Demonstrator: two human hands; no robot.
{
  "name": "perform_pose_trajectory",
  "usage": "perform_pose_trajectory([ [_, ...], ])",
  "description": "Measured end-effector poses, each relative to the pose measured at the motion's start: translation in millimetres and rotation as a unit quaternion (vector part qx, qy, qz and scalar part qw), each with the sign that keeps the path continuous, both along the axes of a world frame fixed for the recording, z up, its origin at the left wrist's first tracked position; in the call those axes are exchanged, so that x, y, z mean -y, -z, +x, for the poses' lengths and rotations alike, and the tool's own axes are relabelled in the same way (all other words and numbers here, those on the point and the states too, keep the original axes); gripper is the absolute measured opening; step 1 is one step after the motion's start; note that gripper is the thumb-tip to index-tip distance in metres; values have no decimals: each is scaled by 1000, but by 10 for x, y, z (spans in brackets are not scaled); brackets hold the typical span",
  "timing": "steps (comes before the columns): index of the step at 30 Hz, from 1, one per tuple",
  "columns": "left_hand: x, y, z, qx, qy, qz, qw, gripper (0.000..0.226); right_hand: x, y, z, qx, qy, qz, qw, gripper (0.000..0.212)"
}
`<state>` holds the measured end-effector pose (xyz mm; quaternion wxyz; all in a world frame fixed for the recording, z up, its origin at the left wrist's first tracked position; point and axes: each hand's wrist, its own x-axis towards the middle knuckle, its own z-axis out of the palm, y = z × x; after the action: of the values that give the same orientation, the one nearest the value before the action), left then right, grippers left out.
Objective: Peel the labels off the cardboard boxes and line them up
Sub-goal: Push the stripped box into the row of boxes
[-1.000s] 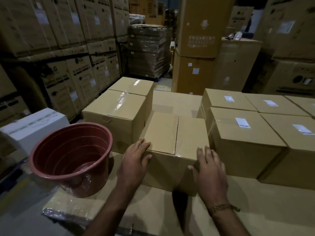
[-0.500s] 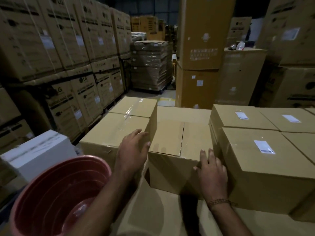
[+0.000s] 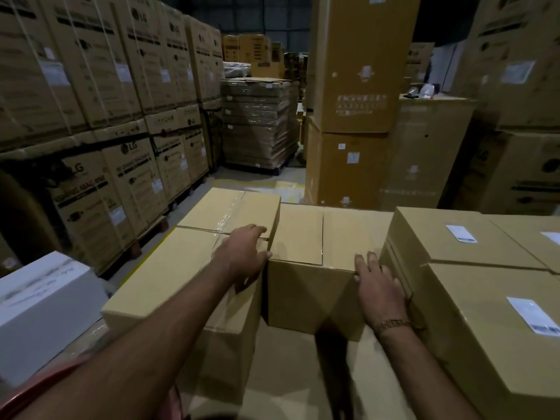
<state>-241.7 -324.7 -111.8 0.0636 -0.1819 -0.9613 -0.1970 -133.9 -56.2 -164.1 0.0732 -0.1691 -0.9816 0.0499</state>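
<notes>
head view: i see the middle box [image 3: 318,256], unlabelled on top, sitting on a cardboard-covered bench [image 3: 291,386] between a left box [image 3: 169,283] and a right box [image 3: 485,322]. it stands lower than both neighbours and close against each side. the left hand [image 3: 242,256] lies on the left box's top at its right edge, fingers [image 3: 257,230] straight and slightly spread, thumb down at the middle box's near left corner. the right hand [image 3: 378,289] presses the middle box's near right corner, fingers [image 3: 362,262] straight and close together, reaching over the top edge; a bracelet [image 3: 392,324] is on that wrist. neither hand pinches anything. white labels remain on the right box [image 3: 533,318] and on the box behind it [image 3: 460,233]. behind the left box stands another taped box [image 3: 233,210]. a white box [image 3: 39,304] sits at far left, and a red rim [image 3: 45,380] shows at the lower left. stacked cartons [image 3: 91,101] fill the background.
</notes>
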Motion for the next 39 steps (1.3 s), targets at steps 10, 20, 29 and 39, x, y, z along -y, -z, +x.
perform_pose_trajectory([
  [10,-63,225,-378,51,26,-74,996,73,-95,48,-595,-7,8,-1,1000,56],
  [20,-167,183,-389,32,12,-119,992,64,-146,-19,-791,7,11,13,1000,53],
  [29,-196,165,-335,34,-3,-103,994,61,-195,-72,-830,3,-4,21,1000,53],
  [39,-443,-28,146,-74,-7,16,997,56,-59,-405,64,-97,-9,-100,990,63],
])
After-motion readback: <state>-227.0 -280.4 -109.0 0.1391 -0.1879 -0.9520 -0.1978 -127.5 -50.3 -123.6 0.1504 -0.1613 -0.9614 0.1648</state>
